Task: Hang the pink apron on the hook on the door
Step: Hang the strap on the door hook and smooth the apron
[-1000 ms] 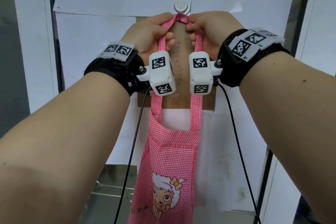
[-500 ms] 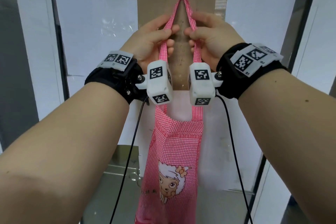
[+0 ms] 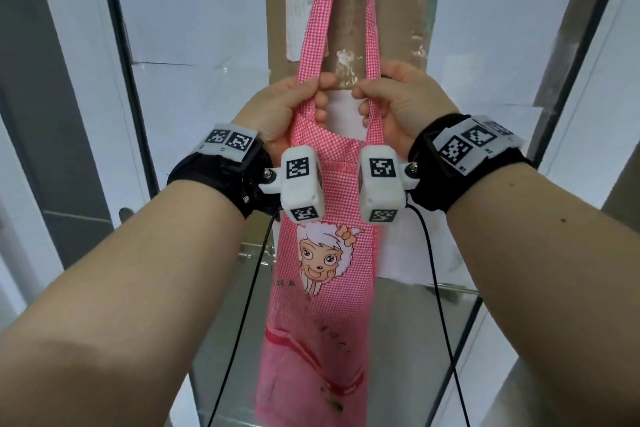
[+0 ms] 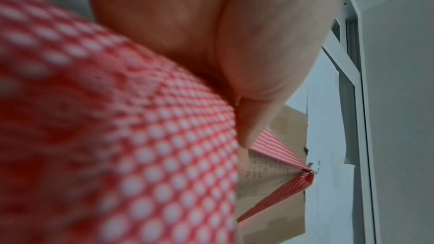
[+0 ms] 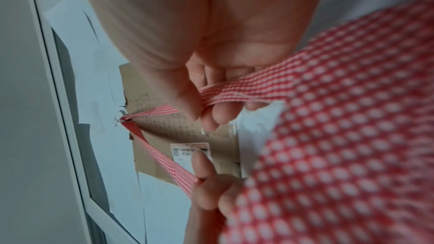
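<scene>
Fingers of both hands curl round the strap: left hand pinches its left run, right hand its right. Apron hangs at 6 o'clock below the hook, which the strap loops over. To finish well, release both sides together, gently, without tugging.

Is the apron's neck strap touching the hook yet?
Touching. Right wrist view shows the neck strap looped over the metal hook, both sides pulled taut from it.
</scene>
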